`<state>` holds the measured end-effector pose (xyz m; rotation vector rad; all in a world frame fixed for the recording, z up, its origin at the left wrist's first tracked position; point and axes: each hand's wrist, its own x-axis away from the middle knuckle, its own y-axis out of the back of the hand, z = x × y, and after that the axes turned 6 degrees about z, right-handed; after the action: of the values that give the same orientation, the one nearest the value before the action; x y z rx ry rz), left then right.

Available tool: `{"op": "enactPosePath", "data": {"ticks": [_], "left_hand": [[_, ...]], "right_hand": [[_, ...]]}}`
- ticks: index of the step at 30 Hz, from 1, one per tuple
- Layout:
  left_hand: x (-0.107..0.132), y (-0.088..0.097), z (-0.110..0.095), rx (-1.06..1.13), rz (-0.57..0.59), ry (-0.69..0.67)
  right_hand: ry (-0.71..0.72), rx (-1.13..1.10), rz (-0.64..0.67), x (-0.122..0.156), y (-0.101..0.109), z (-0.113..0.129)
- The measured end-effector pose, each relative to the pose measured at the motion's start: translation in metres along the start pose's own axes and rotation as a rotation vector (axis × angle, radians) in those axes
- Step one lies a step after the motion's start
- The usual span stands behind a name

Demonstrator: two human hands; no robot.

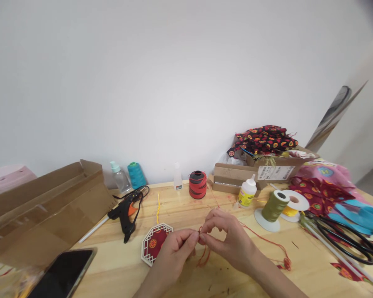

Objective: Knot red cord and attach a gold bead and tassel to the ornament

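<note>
The left hand (177, 250) and right hand (228, 238) meet fingertip to fingertip above the desk (112, 273), both pinching a thin red cord (200, 263) whose loops dangle just below. Partly hidden behind the left hand lies an octagonal ornament (148, 244), a yellow braid (158, 209) extending from its top. Farther out stand a red spool (197, 185), a glue bottle (247, 192) and, rightward, an olive spool (275, 207); a glue gun (126, 215) lies to the left.

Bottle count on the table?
3: a pump bottle by the teal spool, a small clear bottle left of the red spool, and a white glue bottle left of the green spool. The cardboard boxes may hide more.
</note>
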<state>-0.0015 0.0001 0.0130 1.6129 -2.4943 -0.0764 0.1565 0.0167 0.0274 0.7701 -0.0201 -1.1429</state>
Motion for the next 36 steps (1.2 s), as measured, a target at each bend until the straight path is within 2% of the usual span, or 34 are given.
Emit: {"op": "enactPosePath", "data": {"ticks": [9,15,18,22,25,29,36], "left_hand": [[0.002,-0.001,-0.001,0.005,-0.009,0.025],[0.001,0.001,-0.002,0.024,0.008,-0.007],[0.002,0.001,-0.005,0.090,0.041,0.007],[0.003,0.000,-0.008,0.177,0.071,0.034],[0.004,0.000,-0.006,0.212,0.077,0.030],[0.004,0.000,-0.005,0.220,0.083,0.039],[0.007,-0.002,-0.016,0.175,0.053,0.053]], "right_hand": [[-0.036,-0.027,-0.027,0.000,-0.003,-0.003],[-0.029,0.001,-0.047,0.001,-0.003,-0.005],[0.043,0.014,-0.041,0.001,0.001,-0.003],[0.201,0.005,0.043,-0.001,0.008,-0.001],[0.240,0.021,0.066,-0.001,0.009,-0.002],[0.193,-0.010,0.063,0.000,0.007,-0.001],[0.068,-0.168,0.050,-0.002,0.008,0.005]]}}
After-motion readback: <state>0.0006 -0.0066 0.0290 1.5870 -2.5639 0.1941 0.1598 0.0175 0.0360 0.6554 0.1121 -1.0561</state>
